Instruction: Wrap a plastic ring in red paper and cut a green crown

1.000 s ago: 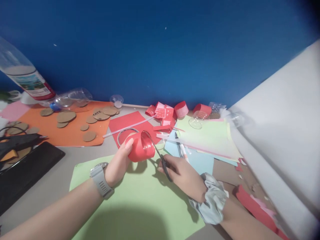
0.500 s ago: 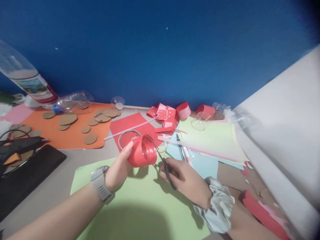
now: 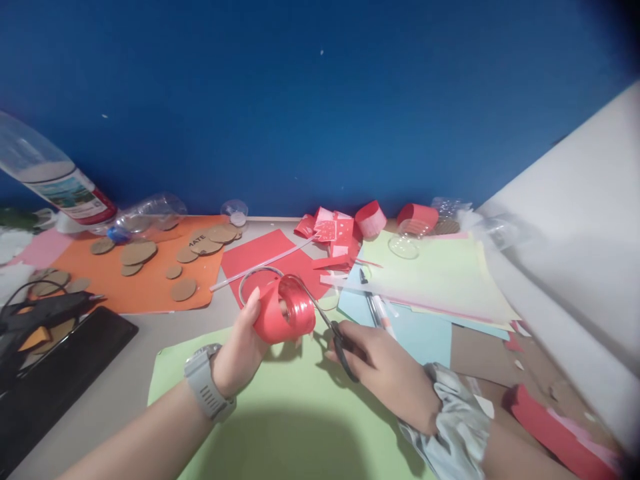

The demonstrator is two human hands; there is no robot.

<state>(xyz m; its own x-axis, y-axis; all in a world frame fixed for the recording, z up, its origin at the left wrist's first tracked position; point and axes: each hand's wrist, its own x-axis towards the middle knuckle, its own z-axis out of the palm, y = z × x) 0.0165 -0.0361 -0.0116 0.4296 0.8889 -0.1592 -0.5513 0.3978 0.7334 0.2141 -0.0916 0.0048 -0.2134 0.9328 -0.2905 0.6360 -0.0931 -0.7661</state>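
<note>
My left hand (image 3: 245, 360) is closed round a clear plastic ring wrapped in red paper (image 3: 270, 322), its open end turned to the right. My right hand (image 3: 383, 367) grips dark-handled scissors (image 3: 345, 357), whose blades reach up-left to the rim of the wrapped ring. Whether the blades are biting into the paper I cannot tell. A large light green sheet (image 3: 290, 407) lies under both hands. Behind the wrapped ring are a red paper sheet (image 3: 280, 250) and a thin clear strip (image 3: 265, 262).
At left, cardboard discs (image 3: 139, 253) lie on an orange sheet (image 3: 115, 287), near bottles (image 3: 70, 193), a glue gun (image 3: 40, 307) and a black tray-like object (image 3: 75, 367). Red paper scraps (image 3: 340, 230) sit by the blue wall (image 3: 310, 107). Pens (image 3: 373, 310) and stacked sheets (image 3: 425, 267) are at right.
The view has shifted slightly. The scissors still meet the rim of the red-wrapped ring, and more of the ring's inside shows. Both hands keep their holds.
</note>
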